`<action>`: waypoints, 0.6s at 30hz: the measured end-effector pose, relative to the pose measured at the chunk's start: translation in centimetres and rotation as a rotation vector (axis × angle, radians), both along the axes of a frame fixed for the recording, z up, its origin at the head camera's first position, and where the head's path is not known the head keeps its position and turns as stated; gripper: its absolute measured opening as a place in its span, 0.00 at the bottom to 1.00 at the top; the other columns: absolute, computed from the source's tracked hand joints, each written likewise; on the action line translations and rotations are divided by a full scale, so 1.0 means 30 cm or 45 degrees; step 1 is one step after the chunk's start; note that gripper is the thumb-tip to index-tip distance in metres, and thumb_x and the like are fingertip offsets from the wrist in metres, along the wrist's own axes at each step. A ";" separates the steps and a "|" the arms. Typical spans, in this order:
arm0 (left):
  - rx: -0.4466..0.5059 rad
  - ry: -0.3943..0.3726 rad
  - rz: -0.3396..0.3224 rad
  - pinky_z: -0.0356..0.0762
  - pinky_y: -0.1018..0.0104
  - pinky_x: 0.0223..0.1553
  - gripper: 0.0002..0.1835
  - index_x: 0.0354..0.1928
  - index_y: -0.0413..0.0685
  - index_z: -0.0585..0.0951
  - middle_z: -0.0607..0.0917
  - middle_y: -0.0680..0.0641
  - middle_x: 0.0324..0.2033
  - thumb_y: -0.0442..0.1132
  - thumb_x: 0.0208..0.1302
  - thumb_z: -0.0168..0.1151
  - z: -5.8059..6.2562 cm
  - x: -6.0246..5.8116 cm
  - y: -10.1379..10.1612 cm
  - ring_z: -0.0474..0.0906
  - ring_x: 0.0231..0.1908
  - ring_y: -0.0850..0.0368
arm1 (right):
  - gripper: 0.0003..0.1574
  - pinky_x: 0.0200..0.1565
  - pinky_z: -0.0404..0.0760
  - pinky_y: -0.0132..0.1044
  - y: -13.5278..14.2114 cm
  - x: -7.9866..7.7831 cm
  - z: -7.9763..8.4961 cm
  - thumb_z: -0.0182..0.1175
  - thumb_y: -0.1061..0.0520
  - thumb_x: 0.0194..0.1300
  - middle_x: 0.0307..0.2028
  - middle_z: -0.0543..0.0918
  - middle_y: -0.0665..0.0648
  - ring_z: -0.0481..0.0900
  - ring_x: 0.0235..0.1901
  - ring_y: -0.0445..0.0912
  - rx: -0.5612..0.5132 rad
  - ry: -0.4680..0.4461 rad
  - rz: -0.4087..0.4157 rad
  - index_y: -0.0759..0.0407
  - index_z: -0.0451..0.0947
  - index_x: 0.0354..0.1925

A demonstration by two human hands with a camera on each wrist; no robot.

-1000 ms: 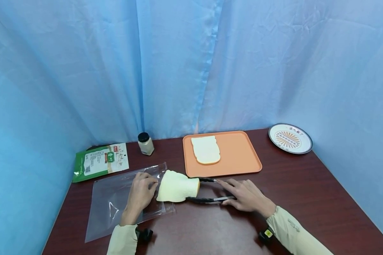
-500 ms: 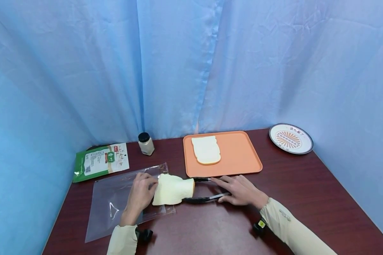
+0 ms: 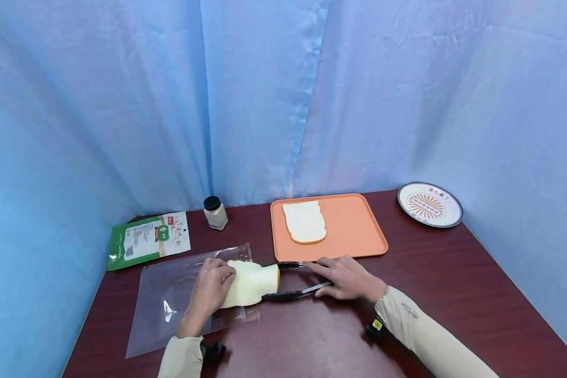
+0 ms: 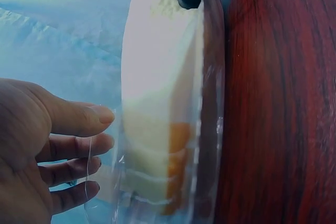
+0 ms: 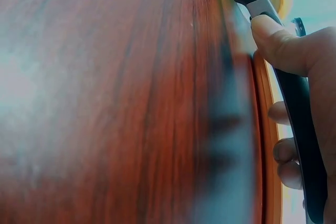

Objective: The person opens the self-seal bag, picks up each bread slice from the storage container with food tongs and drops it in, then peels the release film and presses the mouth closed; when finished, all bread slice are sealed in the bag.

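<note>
My right hand [image 3: 349, 281] grips metal tongs [image 3: 283, 296] with black tips; their black handle [image 5: 302, 135] runs along the palm in the right wrist view. Squeezed between the tips is a bent slice of bread [image 3: 252, 283] with a pale face and orange-brown crust. My left hand [image 3: 208, 287] pinches the mouth of a clear plastic bag [image 3: 156, 310], thumb and fingers at the film's edge. In the left wrist view the bread [image 4: 155, 61] shows partly behind the film, its leading end within the bag.
Behind the tongs lies an orange tray [image 3: 354, 226] bearing another bread slice [image 3: 305, 223]. A white patterned plate [image 3: 430, 205] rests at the far right. A black-capped jar [image 3: 216, 214] and a green-and-white packet [image 3: 148, 240] stand at the back left, near the blue curtain [image 3: 264, 105].
My right hand has moved left with the tongs, carrying the bread further over the bag toward my left hand. The left hand has barely moved.
</note>
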State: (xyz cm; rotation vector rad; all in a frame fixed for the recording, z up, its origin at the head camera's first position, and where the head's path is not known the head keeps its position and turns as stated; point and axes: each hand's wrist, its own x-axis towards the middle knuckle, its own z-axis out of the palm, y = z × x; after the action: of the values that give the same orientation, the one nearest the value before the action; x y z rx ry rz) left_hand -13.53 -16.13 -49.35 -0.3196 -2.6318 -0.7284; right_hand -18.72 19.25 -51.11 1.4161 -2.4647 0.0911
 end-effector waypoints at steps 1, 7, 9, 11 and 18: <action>0.005 0.004 -0.005 0.80 0.54 0.41 0.05 0.28 0.44 0.89 0.86 0.47 0.29 0.27 0.51 0.74 -0.001 0.000 -0.001 0.77 0.38 0.52 | 0.47 0.20 0.56 0.27 -0.004 -0.001 0.000 0.63 0.28 0.60 0.44 0.83 0.49 0.57 0.18 0.36 0.000 0.001 0.005 0.47 0.70 0.70; 0.014 -0.004 -0.017 0.80 0.54 0.43 0.05 0.28 0.45 0.89 0.85 0.48 0.29 0.27 0.51 0.74 -0.002 0.004 0.000 0.77 0.39 0.52 | 0.47 0.19 0.57 0.27 -0.024 -0.005 -0.001 0.63 0.28 0.61 0.44 0.83 0.50 0.57 0.17 0.37 -0.010 0.008 0.027 0.48 0.70 0.70; 0.011 -0.001 -0.019 0.80 0.54 0.43 0.05 0.28 0.45 0.89 0.85 0.48 0.29 0.27 0.51 0.74 -0.001 0.007 0.001 0.77 0.39 0.52 | 0.46 0.19 0.57 0.27 -0.030 -0.006 -0.002 0.62 0.28 0.61 0.44 0.83 0.50 0.57 0.16 0.36 -0.008 0.009 0.030 0.48 0.70 0.70; 0.012 0.005 -0.021 0.80 0.54 0.43 0.05 0.28 0.45 0.89 0.85 0.47 0.29 0.27 0.51 0.74 0.001 0.009 0.001 0.77 0.39 0.52 | 0.46 0.19 0.56 0.27 -0.036 -0.007 -0.004 0.62 0.28 0.61 0.45 0.83 0.50 0.57 0.16 0.36 -0.002 0.009 0.031 0.48 0.70 0.70; 0.016 0.054 -0.041 0.79 0.55 0.41 0.06 0.27 0.45 0.88 0.85 0.48 0.29 0.27 0.50 0.74 0.003 0.012 0.003 0.77 0.38 0.53 | 0.46 0.19 0.60 0.28 -0.057 -0.008 -0.006 0.63 0.28 0.60 0.45 0.83 0.50 0.58 0.17 0.37 0.011 0.015 0.026 0.48 0.71 0.70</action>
State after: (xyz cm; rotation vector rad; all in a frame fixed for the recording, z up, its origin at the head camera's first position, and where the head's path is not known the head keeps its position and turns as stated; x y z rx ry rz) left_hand -13.16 -16.03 -49.25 -0.3711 -2.5870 -0.7399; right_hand -18.97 17.55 -51.31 1.4415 -2.4439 0.0764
